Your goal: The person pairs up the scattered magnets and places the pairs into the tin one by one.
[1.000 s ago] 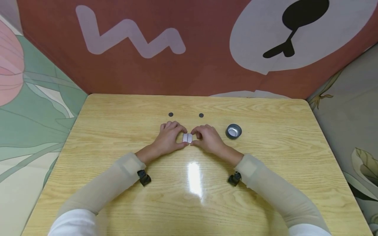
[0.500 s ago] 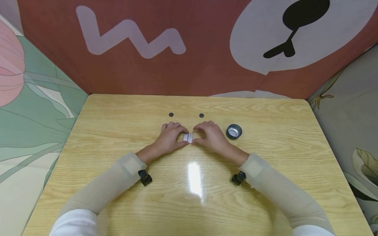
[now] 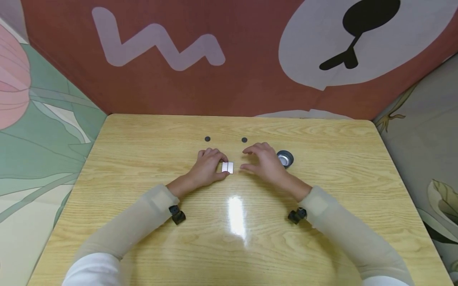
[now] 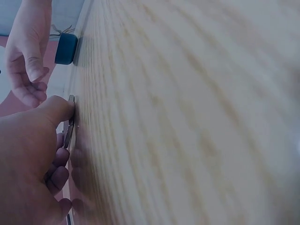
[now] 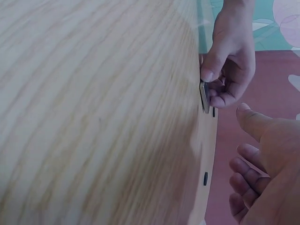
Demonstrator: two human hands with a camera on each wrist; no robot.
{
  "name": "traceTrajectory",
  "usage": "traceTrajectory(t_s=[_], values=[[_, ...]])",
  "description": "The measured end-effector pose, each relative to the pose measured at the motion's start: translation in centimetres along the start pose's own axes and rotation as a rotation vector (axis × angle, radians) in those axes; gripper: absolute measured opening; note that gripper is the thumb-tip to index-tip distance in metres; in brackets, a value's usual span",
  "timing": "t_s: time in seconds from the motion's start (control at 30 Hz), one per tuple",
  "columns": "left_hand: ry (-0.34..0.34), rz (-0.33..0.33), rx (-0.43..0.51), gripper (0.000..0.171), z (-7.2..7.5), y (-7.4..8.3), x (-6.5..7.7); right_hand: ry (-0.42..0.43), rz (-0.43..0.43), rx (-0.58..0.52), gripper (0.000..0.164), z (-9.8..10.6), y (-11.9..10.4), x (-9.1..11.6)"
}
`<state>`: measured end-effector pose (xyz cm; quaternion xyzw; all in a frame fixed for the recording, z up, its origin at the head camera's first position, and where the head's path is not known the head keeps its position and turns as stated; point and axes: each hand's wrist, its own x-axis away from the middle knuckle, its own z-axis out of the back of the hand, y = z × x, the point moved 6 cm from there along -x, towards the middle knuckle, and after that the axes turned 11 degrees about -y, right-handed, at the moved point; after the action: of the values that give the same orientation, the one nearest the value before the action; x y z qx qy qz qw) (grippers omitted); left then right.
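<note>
A small flat silvery square point(image 3: 228, 167) with a dark line down its middle lies near the middle of the table. My left hand point(image 3: 207, 167) pinches it by its far and near edges, between curled fingers and thumb. From the side, in the left wrist view, the square point(image 4: 70, 123) shows as a thin slab at the thumb. My right hand point(image 3: 265, 162) is off to the right of it, thumb and fingers spread apart with nothing between them. In the right wrist view the right hand point(image 5: 269, 164) is apart from the square point(image 5: 204, 97).
A round dark container point(image 3: 290, 159) with a silvery inside stands just beyond the right hand, partly covered by it. Two small dark discs, a left disc point(image 3: 207, 139) and a right disc point(image 3: 244, 140), lie toward the back of the wooden table point(image 3: 150, 135). A patterned wall rises behind.
My right hand has let go of the square's right side and moved right, its fingers opening wider. The left hand keeps its pinch with hardly any movement.
</note>
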<state>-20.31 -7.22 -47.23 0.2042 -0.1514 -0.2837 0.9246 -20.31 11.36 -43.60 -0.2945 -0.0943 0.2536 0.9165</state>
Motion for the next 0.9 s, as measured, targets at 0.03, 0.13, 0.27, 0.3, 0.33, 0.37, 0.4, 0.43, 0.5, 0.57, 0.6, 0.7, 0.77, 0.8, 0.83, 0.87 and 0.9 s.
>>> traceTrajectory(t_s=[0.03,0.13,0.27,0.3,0.33,0.37,0.4,0.43,0.5,0.57,0.6,0.7,0.77,0.8,0.83,0.87,0.9], values=[[0.001,0.003,0.000,0.040,0.0,0.0,0.0,0.005,0.000,0.002,0.046,0.2,0.0,0.1],[0.001,0.011,-0.001,0.040,0.0,0.0,0.0,0.018,-0.007,0.014,0.046,0.7,0.2,0.4],[0.007,0.012,-0.005,0.041,0.1,0.1,0.1,0.030,-0.014,0.019,0.046,1.3,0.5,0.9],[0.008,0.011,-0.006,0.041,0.1,0.1,0.1,0.034,-0.011,0.021,0.047,1.4,0.6,1.0],[0.011,0.009,-0.006,0.042,0.1,0.2,0.1,0.041,-0.009,0.021,0.047,1.6,0.7,1.2],[0.013,0.008,-0.005,0.042,0.1,0.2,0.1,0.046,-0.007,0.023,0.047,1.7,0.9,1.3],[0.013,0.007,-0.004,0.042,0.1,0.2,0.1,0.053,-0.008,0.029,0.047,1.8,1.0,1.5],[0.014,0.006,-0.002,0.042,0.1,0.2,0.1,0.060,-0.007,0.035,0.048,2.0,1.2,1.6],[0.015,0.004,0.003,0.043,0.1,0.2,0.1,0.074,-0.004,0.049,0.049,2.2,1.5,1.9],[0.015,0.003,0.005,0.043,0.1,0.2,0.2,0.085,0.003,0.066,0.050,2.5,1.7,2.2],[0.014,0.003,0.005,0.043,0.1,0.2,0.2,0.090,0.007,0.075,0.051,2.6,1.8,2.3],[0.013,0.002,0.003,0.042,0.1,0.1,0.2,0.096,0.019,0.105,0.054,2.9,2.0,2.8],[0.012,0.002,0.002,0.042,0.0,0.1,0.2,0.097,0.023,0.127,0.058,3.1,2.3,3.1],[0.012,0.002,0.002,0.042,0.0,0.1,0.2,0.097,0.023,0.140,0.061,3.2,2.4,3.3],[0.012,0.002,0.002,0.042,0.0,0.1,0.2,0.097,0.024,0.153,0.063,3.2,2.6,3.4],[0.011,0.002,0.003,0.042,0.0,0.1,0.1,0.098,0.025,0.163,0.066,3.3,2.7,3.6],[0.012,0.002,0.003,0.042,0.0,0.1,0.1,0.100,0.025,0.173,0.068,3.4,2.8,3.8]])
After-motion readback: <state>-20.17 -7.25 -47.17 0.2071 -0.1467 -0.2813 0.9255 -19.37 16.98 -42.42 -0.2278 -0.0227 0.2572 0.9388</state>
